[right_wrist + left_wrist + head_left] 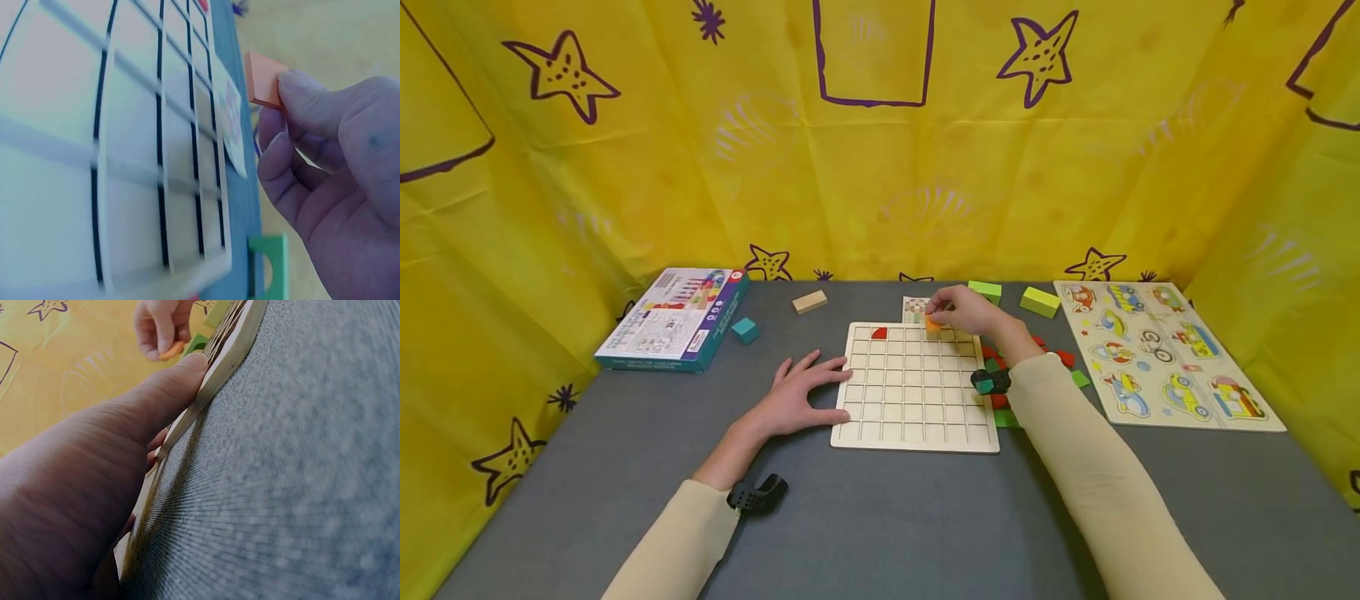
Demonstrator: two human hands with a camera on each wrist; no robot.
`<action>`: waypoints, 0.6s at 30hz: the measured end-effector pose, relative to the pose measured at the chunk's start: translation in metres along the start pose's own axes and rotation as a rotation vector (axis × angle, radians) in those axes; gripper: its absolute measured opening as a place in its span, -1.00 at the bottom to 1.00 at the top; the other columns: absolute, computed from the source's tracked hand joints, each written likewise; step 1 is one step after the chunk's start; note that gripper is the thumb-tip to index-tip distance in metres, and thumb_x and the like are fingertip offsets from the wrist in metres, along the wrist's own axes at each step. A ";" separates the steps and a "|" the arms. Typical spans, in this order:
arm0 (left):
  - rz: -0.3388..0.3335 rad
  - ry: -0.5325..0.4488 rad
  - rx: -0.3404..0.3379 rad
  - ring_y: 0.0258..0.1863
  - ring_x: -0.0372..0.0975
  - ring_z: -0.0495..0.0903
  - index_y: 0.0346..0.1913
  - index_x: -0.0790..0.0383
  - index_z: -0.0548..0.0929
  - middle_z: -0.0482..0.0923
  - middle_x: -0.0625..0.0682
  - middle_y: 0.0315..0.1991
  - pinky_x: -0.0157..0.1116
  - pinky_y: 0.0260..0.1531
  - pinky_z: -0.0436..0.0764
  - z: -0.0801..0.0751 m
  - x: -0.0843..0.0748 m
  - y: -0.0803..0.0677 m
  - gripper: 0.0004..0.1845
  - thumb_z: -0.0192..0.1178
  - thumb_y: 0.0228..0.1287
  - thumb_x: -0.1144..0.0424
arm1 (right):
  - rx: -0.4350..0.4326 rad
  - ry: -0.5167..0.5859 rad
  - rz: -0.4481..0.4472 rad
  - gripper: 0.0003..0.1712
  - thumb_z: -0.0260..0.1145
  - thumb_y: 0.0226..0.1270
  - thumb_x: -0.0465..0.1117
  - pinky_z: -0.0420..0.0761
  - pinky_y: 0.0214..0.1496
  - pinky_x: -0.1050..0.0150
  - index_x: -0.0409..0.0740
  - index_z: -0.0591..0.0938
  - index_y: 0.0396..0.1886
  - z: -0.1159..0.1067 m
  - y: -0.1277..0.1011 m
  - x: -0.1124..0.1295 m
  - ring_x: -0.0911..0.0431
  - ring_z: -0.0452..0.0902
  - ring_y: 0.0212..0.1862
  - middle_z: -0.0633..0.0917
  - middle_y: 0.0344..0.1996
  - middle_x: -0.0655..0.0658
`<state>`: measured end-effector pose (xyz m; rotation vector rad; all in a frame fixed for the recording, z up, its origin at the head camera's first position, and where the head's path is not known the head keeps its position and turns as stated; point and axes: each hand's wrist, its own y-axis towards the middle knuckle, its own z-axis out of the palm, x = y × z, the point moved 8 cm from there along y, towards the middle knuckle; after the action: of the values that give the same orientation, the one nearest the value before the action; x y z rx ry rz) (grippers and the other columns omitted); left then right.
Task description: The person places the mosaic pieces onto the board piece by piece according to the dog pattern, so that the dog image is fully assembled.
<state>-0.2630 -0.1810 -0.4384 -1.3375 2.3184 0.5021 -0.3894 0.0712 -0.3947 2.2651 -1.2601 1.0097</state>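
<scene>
Sleeved left hand lies flat, fingers spread, steadying the grid board; right hand pinches an orange tile over its far row (light, stiff, best held by its edges).

The orange tile is a small flat square piece, pinched at one edge and held tilted just over the top row of the wooden grid board. The board is pale, with many small square spaces, and lies flat on the gray table. A red piece sits in its top row.
</scene>
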 end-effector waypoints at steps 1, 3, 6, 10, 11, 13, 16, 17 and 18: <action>-0.003 -0.003 0.003 0.54 0.19 -0.04 0.40 0.08 0.54 0.30 0.03 0.49 0.34 0.34 -0.30 0.000 0.000 0.000 -0.22 0.43 0.16 -0.18 | 0.001 0.005 -0.001 -0.86 0.21 0.53 -0.33 0.54 -0.02 0.08 -0.29 0.62 -0.04 0.004 0.002 0.003 -0.06 0.54 -0.12 0.63 -0.15 -0.19; -0.004 -0.004 0.005 0.54 0.19 -0.04 0.40 0.08 0.54 0.30 0.03 0.49 0.35 0.33 -0.30 0.000 0.000 -0.001 -0.22 0.42 0.17 -0.18 | -0.004 -0.005 -0.010 -0.86 0.22 0.53 -0.32 0.54 -0.03 0.10 -0.27 0.63 -0.04 0.010 0.008 0.008 -0.04 0.55 -0.12 0.64 -0.14 -0.18; -0.006 -0.003 0.004 0.54 0.19 -0.04 0.40 0.08 0.54 0.30 0.03 0.49 0.35 0.34 -0.31 0.001 0.000 -0.001 -0.22 0.43 0.17 -0.18 | -0.012 -0.017 -0.026 -0.87 0.23 0.52 -0.32 0.53 -0.03 0.12 -0.26 0.63 -0.05 0.019 0.015 0.012 -0.03 0.54 -0.12 0.64 -0.14 -0.17; -0.010 -0.004 0.005 0.54 0.18 -0.05 0.40 0.05 0.54 0.30 0.01 0.50 0.34 0.34 -0.33 0.000 0.001 -0.001 -0.23 0.43 0.16 -0.18 | -0.021 -0.048 -0.042 -0.88 0.23 0.52 -0.32 0.54 -0.04 0.14 -0.24 0.64 -0.06 0.029 0.025 0.017 -0.02 0.53 -0.14 0.64 -0.17 -0.15; -0.009 -0.006 0.006 0.54 0.18 -0.05 0.40 0.05 0.54 0.30 0.01 0.50 0.34 0.34 -0.33 0.000 0.001 0.000 -0.23 0.43 0.16 -0.19 | -0.022 -0.057 -0.041 -0.89 0.24 0.52 -0.32 0.53 -0.05 0.14 -0.23 0.65 -0.07 0.031 0.027 0.018 -0.01 0.52 -0.15 0.64 -0.18 -0.14; -0.010 -0.013 0.012 0.54 0.18 -0.06 0.40 0.03 0.54 0.29 -0.01 0.50 0.34 0.34 -0.34 0.001 0.001 0.001 -0.23 0.43 0.16 -0.20 | -0.031 -0.072 -0.037 -0.90 0.24 0.51 -0.33 0.53 -0.06 0.15 -0.21 0.66 -0.09 0.035 0.030 0.019 -0.01 0.51 -0.17 0.65 -0.20 -0.13; -0.008 -0.016 0.017 0.54 0.18 -0.06 0.40 0.02 0.54 0.29 -0.02 0.50 0.35 0.33 -0.34 0.001 0.001 0.001 -0.24 0.42 0.17 -0.21 | -0.037 -0.089 -0.025 -0.90 0.25 0.49 -0.34 0.51 -0.08 0.16 -0.21 0.67 -0.12 0.041 0.034 0.020 -0.01 0.50 -0.19 0.65 -0.22 -0.12; -0.011 -0.018 0.018 0.54 0.18 -0.06 0.40 0.02 0.54 0.28 -0.02 0.50 0.35 0.34 -0.34 0.001 0.001 0.001 -0.24 0.42 0.17 -0.20 | -0.038 -0.094 -0.022 -0.90 0.25 0.48 -0.34 0.52 -0.07 0.16 -0.21 0.67 -0.12 0.042 0.035 0.020 -0.01 0.50 -0.19 0.66 -0.22 -0.13; -0.012 -0.019 0.019 0.54 0.17 -0.07 0.40 0.02 0.54 0.28 -0.02 0.50 0.35 0.34 -0.34 0.001 0.001 0.001 -0.24 0.42 0.17 -0.20 | -0.036 -0.102 -0.018 -0.90 0.25 0.48 -0.35 0.52 -0.05 0.16 -0.22 0.67 -0.12 0.044 0.036 0.021 -0.01 0.50 -0.19 0.66 -0.22 -0.13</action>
<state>-0.2643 -0.1808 -0.4400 -1.3313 2.2931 0.4857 -0.3945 0.0129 -0.4105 2.3220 -1.2858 0.8689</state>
